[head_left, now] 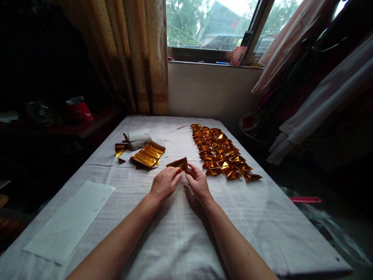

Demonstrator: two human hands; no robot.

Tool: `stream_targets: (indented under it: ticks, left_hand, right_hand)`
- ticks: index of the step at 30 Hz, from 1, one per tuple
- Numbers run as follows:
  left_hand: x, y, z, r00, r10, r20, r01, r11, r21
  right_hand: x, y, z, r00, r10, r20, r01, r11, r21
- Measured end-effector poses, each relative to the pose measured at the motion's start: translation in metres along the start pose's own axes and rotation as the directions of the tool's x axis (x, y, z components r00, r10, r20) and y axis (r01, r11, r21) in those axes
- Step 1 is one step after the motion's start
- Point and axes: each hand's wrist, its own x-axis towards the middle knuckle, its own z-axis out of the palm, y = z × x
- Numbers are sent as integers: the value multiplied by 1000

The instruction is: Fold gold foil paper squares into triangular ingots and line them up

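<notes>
— Both forearms are reaching up from the bottom edge across a white cloth (180, 241) that is covering the table. What are the hands doing?

— They are meeting near the middle of the table. The left hand (165, 182) and the right hand (198, 182) are both pinching one small gold foil sheet (178, 163), holding it just above the cloth. The left fingers are closing on its lower edge and the right fingertips are gripping its right end, so both grips are narrow and tight on the sheet.

— What is lying around them?

— To the right, just beside the right hand, a long heap of folded gold pieces (220, 152) is running away toward the window. To the left of the held sheet, a stack of flat gold sheets (148, 154) is lying on the cloth, near but not touching the left hand. Beyond that stack, a white paper bundle (139, 139) is sitting with one curled gold piece (120, 150) beside it.

— Anything closer to the camera?

— A pale flat sheet of paper (70, 219) is lying on the left part of the cloth, well apart from both hands. A curtain (136, 54) is hanging behind the table, next to a window (215, 23).
</notes>
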Motion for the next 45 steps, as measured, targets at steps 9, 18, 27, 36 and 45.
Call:
stream_targets:
  ticks: [9,18,27,36,45]
  left_hand:
    - [13,1,-5,965,-236,-116,209,955,-210]
    - [23,-12,-4,899,-433,-60,293,697,-655]
    - [6,-28,13,864,-503,-8,345,605,-717]
    - [-3,-58,12,983,2,-182,-28,989,-145]
    - [-8,-54,8,981,150,-120,-135,983,123]
  right_hand:
    - [-9,-26,9,990,-82,116,106,971,-213]
    - [2,-4,-1,999,33,-33,-37,994,-99]
    - [26,-4,-1,970,202,-134,-212,976,-60]
    - [47,-4,-5,989,64,-133,-115,900,-420]
    - [14,-6,-22,924,-263,277,382,656,-652]
